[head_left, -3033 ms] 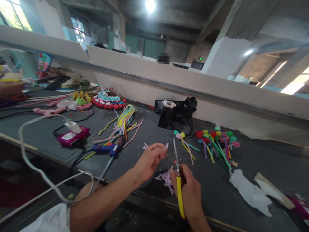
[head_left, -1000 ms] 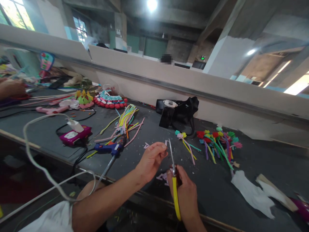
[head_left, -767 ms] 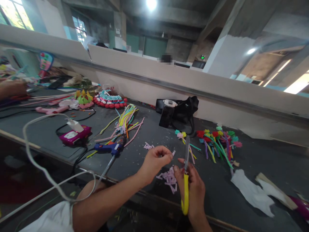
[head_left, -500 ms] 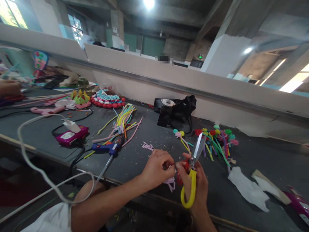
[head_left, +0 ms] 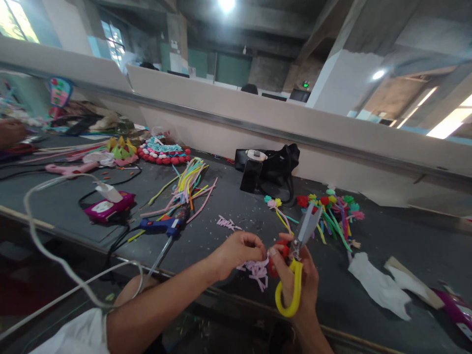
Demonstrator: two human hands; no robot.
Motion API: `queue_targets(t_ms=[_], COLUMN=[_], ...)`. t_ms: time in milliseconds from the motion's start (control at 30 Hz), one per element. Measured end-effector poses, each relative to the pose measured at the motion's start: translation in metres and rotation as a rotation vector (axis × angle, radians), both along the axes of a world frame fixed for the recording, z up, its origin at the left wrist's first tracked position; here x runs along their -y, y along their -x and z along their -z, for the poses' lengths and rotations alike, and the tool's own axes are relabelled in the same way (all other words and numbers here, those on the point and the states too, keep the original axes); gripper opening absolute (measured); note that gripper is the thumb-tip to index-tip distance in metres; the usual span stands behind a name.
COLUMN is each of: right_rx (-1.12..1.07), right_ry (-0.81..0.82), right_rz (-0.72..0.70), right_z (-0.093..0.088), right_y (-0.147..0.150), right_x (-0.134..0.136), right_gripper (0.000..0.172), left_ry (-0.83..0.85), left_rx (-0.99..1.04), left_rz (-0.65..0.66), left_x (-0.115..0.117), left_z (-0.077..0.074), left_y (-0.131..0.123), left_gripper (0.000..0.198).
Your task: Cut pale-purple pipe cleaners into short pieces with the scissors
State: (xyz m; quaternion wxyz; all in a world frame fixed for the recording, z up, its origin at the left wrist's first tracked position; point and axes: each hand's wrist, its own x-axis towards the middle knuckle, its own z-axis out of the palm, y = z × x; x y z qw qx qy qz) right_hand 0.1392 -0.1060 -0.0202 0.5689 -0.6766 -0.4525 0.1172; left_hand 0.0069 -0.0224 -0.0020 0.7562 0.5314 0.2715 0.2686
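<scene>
My right hand [head_left: 307, 282] is closed around a pair of scissors [head_left: 296, 250] with one yellow and one red handle. The blades point up and away, close together. My left hand [head_left: 239, 251] is closed in a pinch beside the right fingertips. A small lilac fuzzy strip [head_left: 267, 256] shows between the two hands, mostly covered by fingers. Beneath the left hand lies a loose pile of short lilac pieces [head_left: 258, 275]. More lilac pieces [head_left: 227, 223] rest on the dark table just beyond it.
A blue glue gun [head_left: 162, 226], a purple box [head_left: 109, 206] and a bundle of pipe cleaners [head_left: 191, 179] lie left. Pipe-cleaner flowers [head_left: 332, 211] and white paper [head_left: 378, 290] lie right. A black bag [head_left: 283, 164] and phone [head_left: 251, 176] sit behind. Another person's hand [head_left: 12, 132] is far left.
My left hand has shifted slightly left and its fingers have changed pose, uncovering more of the lilac pile. The scissors have turned slightly, with the blades tilting to the right.
</scene>
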Motion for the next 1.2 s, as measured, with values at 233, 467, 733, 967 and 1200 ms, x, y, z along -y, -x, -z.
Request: queue_targets(t_ms=[233, 467, 733, 967, 1200], right_rx=[0.365, 0.638, 0.732, 0.766, 0.807], right_ry=[-0.031, 0.128, 0.138, 0.108, 0.097], right_rz=[0.122, 0.051, 0.044, 0.053, 0.069], right_z=[0.006, 0.033, 0.034, 0.038, 0.037], right_y=[-0.002, 0.014, 0.016, 0.014, 0.012], right_x=[-0.001, 0.002, 0.003, 0.003, 0.002], right_gripper=[0.038, 0.037, 0.034, 0.033, 0.033], left_ry=[0.08, 0.15, 0.14, 0.122, 0.057], left_rx=[0.214, 0.428, 0.451, 0.437, 0.397], left_rz=[-0.303, -0.437, -0.472, -0.47, -0.458], left_x=[-0.004, -0.012, -0.009, -0.01, -0.01], left_z=[-0.005, -0.004, -0.004, -0.005, -0.008], left_y=[0.0, 0.001, 0.002, 0.003, 0.004], left_gripper=[0.006, 0.009, 0.008, 0.009, 0.007])
